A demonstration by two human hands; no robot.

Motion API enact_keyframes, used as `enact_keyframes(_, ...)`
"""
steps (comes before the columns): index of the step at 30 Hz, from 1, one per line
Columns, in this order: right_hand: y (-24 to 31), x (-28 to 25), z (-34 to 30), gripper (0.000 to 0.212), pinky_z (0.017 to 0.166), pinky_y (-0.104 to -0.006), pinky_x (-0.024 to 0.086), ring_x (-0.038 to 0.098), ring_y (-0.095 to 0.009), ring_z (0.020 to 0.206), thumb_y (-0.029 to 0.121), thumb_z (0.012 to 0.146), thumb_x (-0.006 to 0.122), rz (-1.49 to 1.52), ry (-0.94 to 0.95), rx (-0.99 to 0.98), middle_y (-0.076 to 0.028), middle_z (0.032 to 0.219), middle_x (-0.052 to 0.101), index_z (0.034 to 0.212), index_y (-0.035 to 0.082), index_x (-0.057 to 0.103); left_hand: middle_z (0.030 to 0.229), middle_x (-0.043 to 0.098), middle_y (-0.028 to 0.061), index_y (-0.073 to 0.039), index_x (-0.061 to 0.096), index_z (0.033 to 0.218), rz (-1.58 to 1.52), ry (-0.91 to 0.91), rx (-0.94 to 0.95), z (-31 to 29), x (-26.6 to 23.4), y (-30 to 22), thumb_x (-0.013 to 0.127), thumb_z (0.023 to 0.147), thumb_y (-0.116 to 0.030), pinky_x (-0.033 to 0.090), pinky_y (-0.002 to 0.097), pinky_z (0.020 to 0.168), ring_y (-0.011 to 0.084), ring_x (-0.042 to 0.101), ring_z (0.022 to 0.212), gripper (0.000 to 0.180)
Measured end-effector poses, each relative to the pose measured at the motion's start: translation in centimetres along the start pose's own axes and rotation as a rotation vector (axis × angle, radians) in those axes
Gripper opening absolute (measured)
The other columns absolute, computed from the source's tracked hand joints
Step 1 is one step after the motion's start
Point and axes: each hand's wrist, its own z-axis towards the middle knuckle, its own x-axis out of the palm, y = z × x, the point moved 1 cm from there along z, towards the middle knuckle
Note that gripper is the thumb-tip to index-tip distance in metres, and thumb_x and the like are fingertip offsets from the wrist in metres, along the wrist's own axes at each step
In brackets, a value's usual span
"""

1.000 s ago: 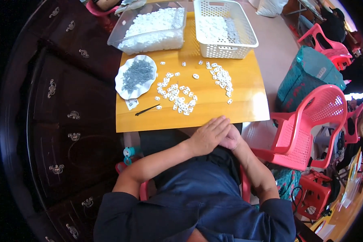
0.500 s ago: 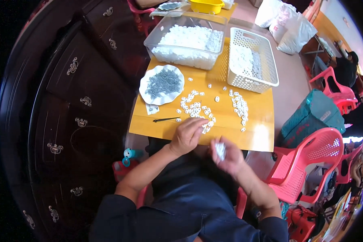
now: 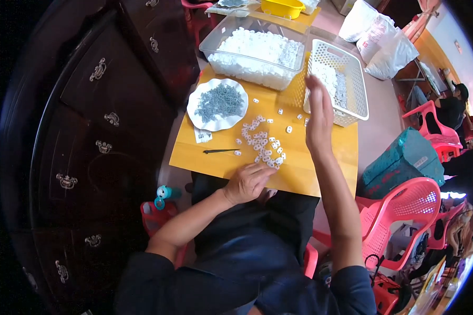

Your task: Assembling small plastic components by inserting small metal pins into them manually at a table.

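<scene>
My left hand (image 3: pixel 248 184) rests at the near edge of the yellow table (image 3: pixel 189 152). Its fingers are loosely bent, thumb apart, with the fingertips against a loose cluster of small white two-holed plastic pieces (image 3: pixel 260 140). My right hand (image 3: pixel 319 118) is raised at the left side of a white perforated basket (image 3: pixel 358 100), seen edge-on with the fingers stretched out. Nothing shows in it, though its palm is turned from view. White and grey pieces (image 3: pixel 328 79) lie inside the basket. My right forearm covers part of the tabletop.
A clear tub (image 3: pixel 252 73) heaped with white pieces stands at the back. Left of the cluster are a scalloped white plate (image 3: pixel 193 105) of grey screw-like pieces and a thin black tool (image 3: pixel 220 151). A pink chair (image 3: pixel 404 210) and teal bag (image 3: pixel 404 160) stand at right.
My right hand has moved from the table's near edge up to the basket; the white pieces it held no longer show. My left hand has shifted slightly nearer me. The view has turned a little.
</scene>
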Motion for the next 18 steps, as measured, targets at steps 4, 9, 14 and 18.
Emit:
enact_keyframes(4, -3.9, -5.8, -6.6, 0.050, 0.117, -0.0370, 0.035, 0.052, -0.029, 0.135, 0.027, 0.110, 0.043, -0.412, -0.018, 0.003, -0.019, 0.142, 0.058, 0.148, -0.005, 0.047, 0.099, 0.072, 0.0151, 0.001, 0.072, 0.107, -0.001, 0.000, 0.008, 0.0, -0.2, 0.1, 0.065, 0.086, 0.003, 0.057, 0.0413, 0.081, 0.0323, 0.071, 0.091, 0.022)
enact_keyframes(9, -9.0, -10.4, -11.5, 0.053, 0.121, -0.0398, 0.029, 0.039, -0.033, 0.147, 0.027, 0.110, 0.042, -0.639, -0.196, 0.149, -0.022, 0.156, 0.044, 0.152, -0.005, 0.040, 0.099, 0.072, 0.0152, 0.001, 0.072, 0.106, 0.013, 0.013, -0.009, -0.1, 0.0, 0.3, 0.065, 0.085, 0.003, 0.057, 0.0411, 0.080, 0.0321, 0.071, 0.089, 0.022)
enact_keyframes(14, -9.5, -6.5, -12.2, 0.057, 0.124, -0.0437, 0.022, 0.028, -0.040, 0.152, 0.030, 0.111, 0.039, -0.753, -0.061, 0.095, -0.027, 0.161, 0.032, 0.156, -0.004, 0.033, 0.098, 0.072, 0.0139, 0.001, 0.070, 0.106, 0.030, 0.022, -0.013, -0.3, -0.1, 0.4, 0.064, 0.088, -0.002, 0.057, 0.0412, 0.080, 0.0313, 0.071, 0.091, 0.019)
enact_keyframes(18, -8.5, -1.1, -12.9, 0.060, 0.124, -0.0466, 0.021, 0.023, -0.044, 0.153, 0.035, 0.111, 0.039, -0.670, -0.002, 0.041, -0.029, 0.164, 0.025, 0.157, -0.004, 0.031, 0.101, 0.073, 0.0153, 0.000, 0.071, 0.108, -0.031, 0.027, -0.071, -0.1, -0.5, 0.0, 0.065, 0.090, -0.003, 0.057, 0.0413, 0.081, 0.0328, 0.071, 0.094, 0.019)
